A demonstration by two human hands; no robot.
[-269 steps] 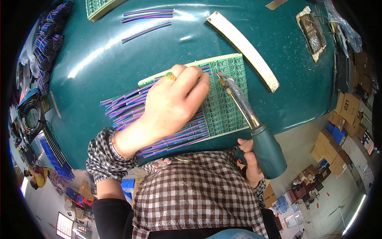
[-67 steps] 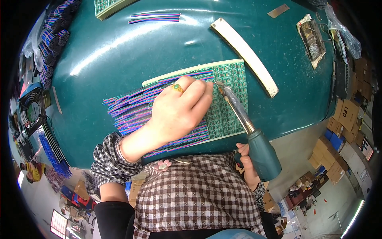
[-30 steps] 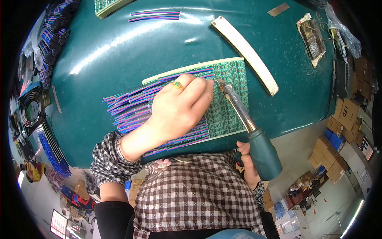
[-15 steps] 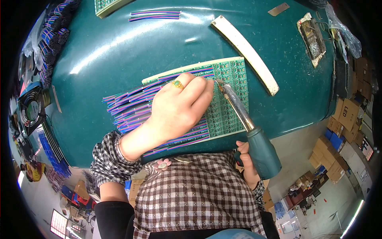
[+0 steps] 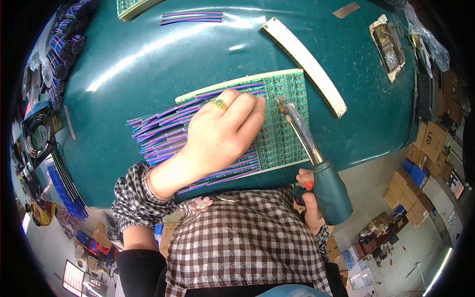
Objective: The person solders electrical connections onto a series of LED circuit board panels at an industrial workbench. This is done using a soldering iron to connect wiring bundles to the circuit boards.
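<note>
A green circuit board panel (image 5: 284,143) with rows of small parts lies on the table before me. Many blue, pink and dark wires (image 5: 163,129) stretch across its left part, their loose ends pointing left. My left hand (image 5: 225,126), wearing a ring, rests over them with its fingers closed at the wires' right ends; the fingertips are hidden, but they appear to pinch a wire. My right hand (image 5: 310,208) grips a dark green soldering gun (image 5: 332,193) by its handle, which has a red trigger. The gun's tip hovers just right of my left fingers, over the board.
A curved white bar (image 5: 307,67) lies right of the panel. Beyond it sits a solder-stained tray (image 5: 388,49). A few separate wires (image 5: 192,18) lie at the back. At left stand a small black fan (image 5: 39,136) and wire bundles (image 5: 62,39).
The soldering gun has shifted slightly right, its tip drawing away from my left fingertips. The red trigger now shows. My left hand stays almost in place.
</note>
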